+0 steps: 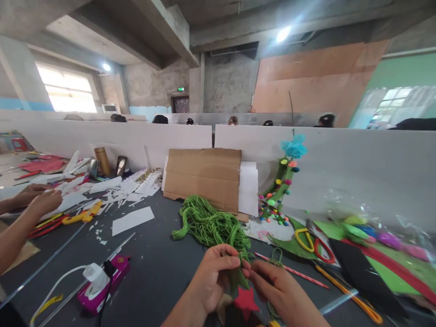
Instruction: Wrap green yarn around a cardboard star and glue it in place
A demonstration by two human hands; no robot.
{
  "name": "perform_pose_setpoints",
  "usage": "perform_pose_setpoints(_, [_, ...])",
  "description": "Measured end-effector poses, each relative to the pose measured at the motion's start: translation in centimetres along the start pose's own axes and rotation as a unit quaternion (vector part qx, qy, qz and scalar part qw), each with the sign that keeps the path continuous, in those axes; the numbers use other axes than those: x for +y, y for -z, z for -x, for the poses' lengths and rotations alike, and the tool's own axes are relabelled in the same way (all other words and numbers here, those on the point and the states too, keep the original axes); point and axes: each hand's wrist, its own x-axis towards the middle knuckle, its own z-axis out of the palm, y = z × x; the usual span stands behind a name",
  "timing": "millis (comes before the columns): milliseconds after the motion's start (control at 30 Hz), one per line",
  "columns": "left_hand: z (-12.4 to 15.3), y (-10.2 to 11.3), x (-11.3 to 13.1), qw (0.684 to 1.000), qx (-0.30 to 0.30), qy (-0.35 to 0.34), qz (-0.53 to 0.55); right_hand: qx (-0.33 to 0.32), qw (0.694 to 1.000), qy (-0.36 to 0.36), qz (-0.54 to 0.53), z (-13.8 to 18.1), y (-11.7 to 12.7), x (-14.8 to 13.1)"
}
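Observation:
My left hand [218, 272] is closed in a pinch on a pointed green piece [241, 279] that looks like felt or paper. The fingertips of my right hand [275, 284] meet it from the other side, pinching green yarn [277, 256] that loops out above and below the hand. A red star [245, 303] hangs just under the fingers, beside dark and tan pieces partly hidden by my hands. Right behind my hands lies a tangled heap of the same green yarn [214, 222]. Exactly how the yarn joins the green piece is hidden by my fingers.
Scissors [313, 245], a striped pencil [299, 272] and a black sheet [364, 272] lie right. A pompom-covered green crescent [281, 181] leans at the partition near cardboard [204, 175]. Left are a magenta power strip [104, 284], paper scraps, a yellow glue gun [83, 213] and another person's hands [42, 197].

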Motion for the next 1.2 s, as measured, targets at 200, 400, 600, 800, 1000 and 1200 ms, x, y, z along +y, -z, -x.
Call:
perform_pose_setpoints(200, [0.9,-0.4,0.4,0.999,-0.038,-0.002,-0.019,-0.015,1.0,-0.011,-0.007,2.5,0.1,-0.7])
perform_pose_setpoints(400, [1.7,-0.2,-0.2,0.997,-0.022,-0.022,-0.07,0.031,0.999,-0.021,-0.028,5.9,1.5,1.3])
perform_pose_setpoints(600, [4.6,-0.1,-0.7,0.992,-0.011,-0.021,-0.123,0.049,0.998,-0.02,-0.022,7.8,0.9,2.6])
perform_pose_setpoints(800, [7.5,0.9,0.6,0.989,0.013,-0.031,-0.145,0.011,1.0,-0.012,0.012,7.8,-2.1,2.6])
perform_pose_setpoints(1000, [10.1,2.8,3.0,0.987,0.047,-0.028,-0.148,0.004,1.0,-0.007,0.025,5.9,-4.1,1.0])
perform_pose_setpoints(1200, [9.9,4.7,2.7,0.989,0.077,-0.024,-0.125,0.091,0.994,-0.006,0.066,6.4,-6.0,0.0])
